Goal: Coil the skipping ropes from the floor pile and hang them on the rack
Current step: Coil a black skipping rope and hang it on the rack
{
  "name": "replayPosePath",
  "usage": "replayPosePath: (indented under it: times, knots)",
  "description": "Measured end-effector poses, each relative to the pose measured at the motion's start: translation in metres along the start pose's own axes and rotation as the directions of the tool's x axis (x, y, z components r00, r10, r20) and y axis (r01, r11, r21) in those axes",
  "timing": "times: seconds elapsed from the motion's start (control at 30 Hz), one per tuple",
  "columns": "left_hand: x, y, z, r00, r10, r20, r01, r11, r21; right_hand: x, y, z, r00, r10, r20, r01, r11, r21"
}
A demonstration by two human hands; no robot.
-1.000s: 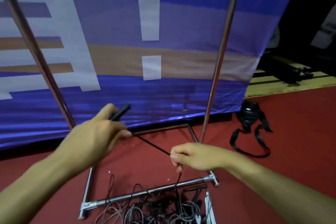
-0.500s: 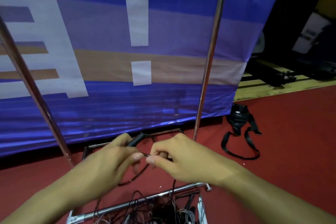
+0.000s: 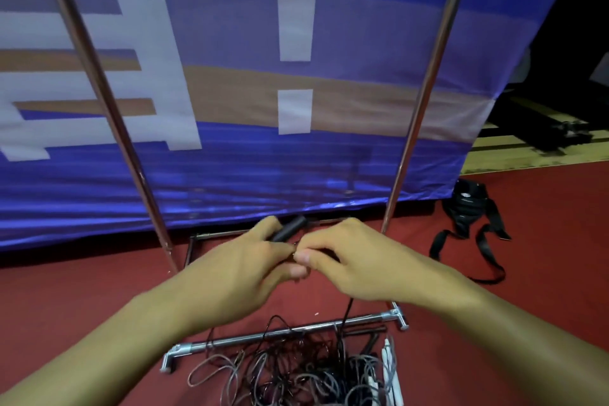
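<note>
Both hands are brought together in mid-air, right over the floor (image 3: 99, 300) in front of the rack (image 3: 425, 102). The left hand (image 3: 237, 269) is curled round a black handle (image 3: 288, 229), which is held tilted, its free end poking up and to the right past the knuckles. The right hand (image 3: 349, 262) is closed in a pinch, thumb and forefinger pressed on the rope (image 3: 346, 313) just beside the left fingertips, so the two hands are practically touching. Both forearms are angled in from the bottom corners, wrists a bit bent inward.

From under the right hand the thin black rope is seen dropping straight down into the pile (image 3: 296, 369), a tangled heap of dark and grey ropes lying on the red floor at the bottom, partly across the rack's chrome base bar (image 3: 280, 333). A couple of white handles (image 3: 390, 369) are spotted at the pile's right edge.

The rack's two uprights are seen rising on either side of the hands, with a blue banner (image 3: 362, 26) hung behind them. A black strap (image 3: 471, 224) is left on the floor well off to the right.
</note>
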State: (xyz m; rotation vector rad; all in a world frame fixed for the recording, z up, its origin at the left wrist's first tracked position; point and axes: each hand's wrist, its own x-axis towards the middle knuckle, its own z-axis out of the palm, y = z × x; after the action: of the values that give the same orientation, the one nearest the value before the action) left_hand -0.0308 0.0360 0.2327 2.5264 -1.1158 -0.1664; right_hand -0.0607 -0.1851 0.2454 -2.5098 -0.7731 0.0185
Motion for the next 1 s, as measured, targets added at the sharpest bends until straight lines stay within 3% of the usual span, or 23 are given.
replayPosePath:
  times: [0.07,0.13,0.2,0.23,0.27,0.33,0.4,0.43,0.57,0.7,0.73,0.77,0.83,0.87,0.93,1.0]
  knots:
    - [0.000,0.001,-0.003,0.998,-0.004,-0.056,0.010,0.995,0.101,0.002,0.004,-0.001,0.998,0.068,-0.015,-0.067,0.994,0.084]
    - [-0.002,-0.008,-0.016,0.991,-0.034,-0.131,0.062,0.975,0.214,0.000,0.020,0.002,0.973,0.151,0.176,-0.183,0.967,0.179]
    - [-0.009,-0.023,-0.032,0.977,-0.106,-0.184,0.148,0.962,0.230,-0.004,0.042,0.011,0.890,0.188,0.416,-0.247,0.965,0.091]
    - [-0.013,-0.033,-0.035,0.972,-0.162,-0.173,0.201,0.950,0.239,-0.005,0.053,0.017,0.872,0.196,0.449,-0.245,0.968,0.053]
    - [-0.015,-0.042,-0.037,0.967,-0.214,-0.140,0.244,0.936,0.254,-0.005,0.060,0.018,0.887,0.199,0.417,-0.246,0.967,0.061]
    - [-0.020,-0.057,-0.033,0.964,-0.262,-0.048,0.265,0.925,0.272,-0.004,0.058,0.005,0.957,0.207,0.205,-0.239,0.959,0.150]
    - [-0.025,-0.056,-0.029,0.975,-0.221,-0.014,0.220,0.961,0.167,-0.001,0.038,-0.020,0.984,0.179,-0.022,-0.171,0.965,0.198]
    - [-0.025,-0.051,-0.029,0.979,-0.201,-0.024,0.202,0.976,0.081,0.000,0.028,-0.030,0.988,0.143,-0.057,-0.130,0.973,0.190]
    - [-0.016,-0.017,-0.019,0.995,-0.087,-0.044,0.085,0.995,-0.049,-0.002,-0.006,-0.014,0.992,0.073,0.102,-0.077,0.997,0.032]
    - [-0.008,-0.007,-0.008,1.000,0.024,-0.015,-0.024,0.999,-0.027,0.003,-0.011,-0.004,0.995,0.094,-0.046,-0.092,0.995,0.039]
    - [-0.008,-0.012,-0.013,0.998,0.022,-0.051,-0.022,1.000,0.010,0.002,-0.004,-0.005,0.993,0.120,-0.012,-0.119,0.991,0.056]
    - [-0.010,-0.019,-0.021,0.994,0.003,-0.105,0.004,0.998,0.065,0.000,0.009,-0.004,0.983,0.159,0.095,-0.164,0.985,0.052]
    - [-0.017,-0.039,-0.037,0.975,-0.089,-0.204,0.129,0.973,0.192,-0.005,0.036,0.003,0.886,0.261,0.384,-0.282,0.960,-0.003]
    - [-0.021,-0.048,-0.042,0.965,-0.151,-0.215,0.202,0.950,0.237,-0.007,0.048,0.006,0.846,0.289,0.449,-0.316,0.949,-0.014]
    - [-0.028,-0.065,-0.042,0.956,-0.267,-0.123,0.293,0.906,0.305,-0.007,0.060,0.005,0.874,0.293,0.388,-0.326,0.945,0.019]
    - [-0.032,-0.070,-0.032,0.967,-0.255,-0.013,0.248,0.924,0.290,-0.002,0.054,-0.001,0.940,0.227,0.253,-0.221,0.974,-0.053]
